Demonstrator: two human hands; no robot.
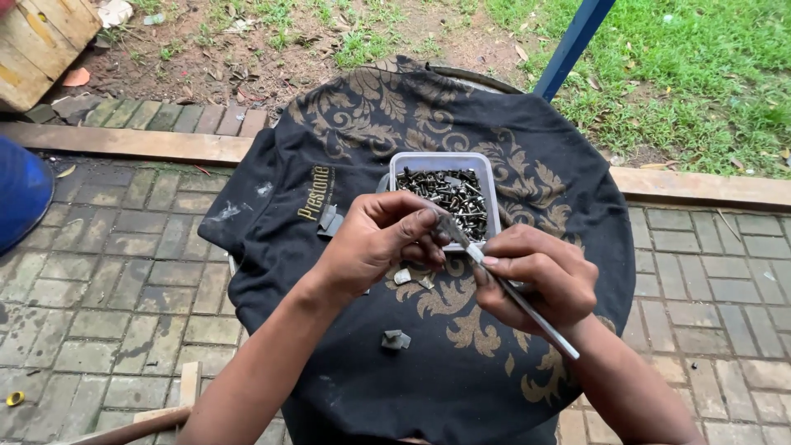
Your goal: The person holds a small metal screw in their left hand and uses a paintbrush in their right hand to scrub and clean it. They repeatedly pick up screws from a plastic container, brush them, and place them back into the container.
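Observation:
My left hand (379,243) pinches a small metal part at its fingertips, just in front of a clear plastic tub (489,185) full of dark screws. My right hand (540,276) grips a thin silver tool (527,309), its tip meeting the part held by the left fingers. Both hands hover over a round surface draped with a black cloth with gold ornament (371,115). Small metal clips lie on the cloth: one (395,339) near me, two (412,278) under my left hand, one (329,219) beside the tub.
Grey paving bricks (124,272) surround the covered surface. A blue pole (573,41) rises behind it, with grass and bare soil beyond a stone kerb (132,142). A blue object (21,194) sits at the left edge; wooden pieces (185,387) lie on the bricks near me.

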